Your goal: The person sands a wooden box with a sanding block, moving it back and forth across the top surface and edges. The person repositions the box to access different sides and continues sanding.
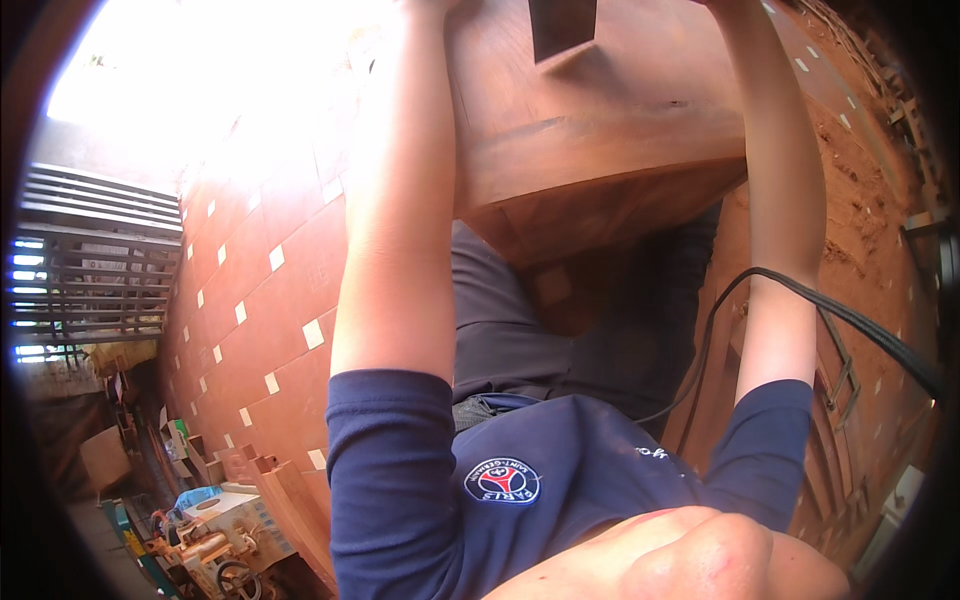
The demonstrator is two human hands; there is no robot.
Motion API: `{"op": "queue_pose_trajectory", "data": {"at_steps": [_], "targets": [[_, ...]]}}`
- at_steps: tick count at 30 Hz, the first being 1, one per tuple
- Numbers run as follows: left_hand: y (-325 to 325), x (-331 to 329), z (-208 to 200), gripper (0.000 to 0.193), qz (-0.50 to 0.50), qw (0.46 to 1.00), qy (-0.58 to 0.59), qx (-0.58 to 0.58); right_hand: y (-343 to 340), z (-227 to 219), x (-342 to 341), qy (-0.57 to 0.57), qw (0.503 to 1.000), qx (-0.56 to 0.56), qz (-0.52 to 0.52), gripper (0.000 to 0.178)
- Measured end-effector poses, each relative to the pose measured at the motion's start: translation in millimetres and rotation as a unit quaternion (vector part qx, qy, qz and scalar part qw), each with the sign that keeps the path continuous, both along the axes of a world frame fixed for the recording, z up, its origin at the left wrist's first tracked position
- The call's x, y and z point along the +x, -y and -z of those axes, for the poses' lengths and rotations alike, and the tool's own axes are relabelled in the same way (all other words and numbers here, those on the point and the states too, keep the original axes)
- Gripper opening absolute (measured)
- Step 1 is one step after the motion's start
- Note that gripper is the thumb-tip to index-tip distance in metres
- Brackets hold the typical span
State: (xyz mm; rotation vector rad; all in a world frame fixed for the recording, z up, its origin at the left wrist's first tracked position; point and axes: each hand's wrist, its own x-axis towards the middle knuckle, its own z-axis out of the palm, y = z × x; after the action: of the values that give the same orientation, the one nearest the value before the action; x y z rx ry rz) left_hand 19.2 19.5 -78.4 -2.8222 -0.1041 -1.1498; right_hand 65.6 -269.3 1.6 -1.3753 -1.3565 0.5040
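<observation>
Both my arms stretch up toward the top edge, one on each side of a large brown wooden piece (600,125). This piece has a broad smooth face and a thick curved near edge, and stands over my dark trousers (520,330). In its upper face is a dark rectangular patch (563,28) with a pale lower border; I cannot tell whether it is an opening. Only a sliver of my left hand (428,5) shows at the top, beside the wood's left side. My right hand (716,3) is likewise cut off, near its upper right. The fingers of both are out of sight.
A black cable (840,308) loops across my right forearm. Reddish floor tiles (265,330) with small white squares spread left. A slatted dark rack (100,255) stands far left; wooden parts and a cluttered machine (225,540) lie lower left. Carved wood (835,440) is at right.
</observation>
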Motion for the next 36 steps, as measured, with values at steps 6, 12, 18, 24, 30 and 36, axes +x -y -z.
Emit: {"op": "queue_pose_trajectory", "data": {"at_steps": [6, 12, 18, 24, 30, 36], "targets": [[-2.0, 6.4, 3.8, 0.063, -0.011, 0.999, 0.004, -0.030, -15.9, 10.6, 22.7, 0.043, 0.958, 0.158, 0.236, 0.023], [-22.5, 23.6, 13.0, 0.062, -0.016, 1.000, 0.007, -0.013, -8.7, 27.6, 22.8, 0.392, 0.753, -0.025, 0.528, 0.024], [-10.7, 21.1, 11.3, 0.060, -0.031, 0.999, -0.005, -0.007, -20.8, 38.5, 17.9, 0.498, 0.791, 0.031, 0.355, 0.032], [-9.1, 12.7, 2.7, 0.058, -0.022, 0.999, 0.030, -0.025, -31.3, -2.7, -48.3, 0.217, 0.944, 0.019, 0.247, 0.028], [-16.7, 12.1, 11.6, 0.055, -0.032, 0.999, 0.031, -0.022, -32.2, 15.6, -3.9, 0.034, 0.969, 0.147, 0.195, 0.021], [-16.8, 25.8, 11.9, 0.055, -0.007, 0.999, 0.043, -0.017, -27.7, 50.7, 67.6, 0.183, 0.933, 0.149, 0.273, 0.024]]}}
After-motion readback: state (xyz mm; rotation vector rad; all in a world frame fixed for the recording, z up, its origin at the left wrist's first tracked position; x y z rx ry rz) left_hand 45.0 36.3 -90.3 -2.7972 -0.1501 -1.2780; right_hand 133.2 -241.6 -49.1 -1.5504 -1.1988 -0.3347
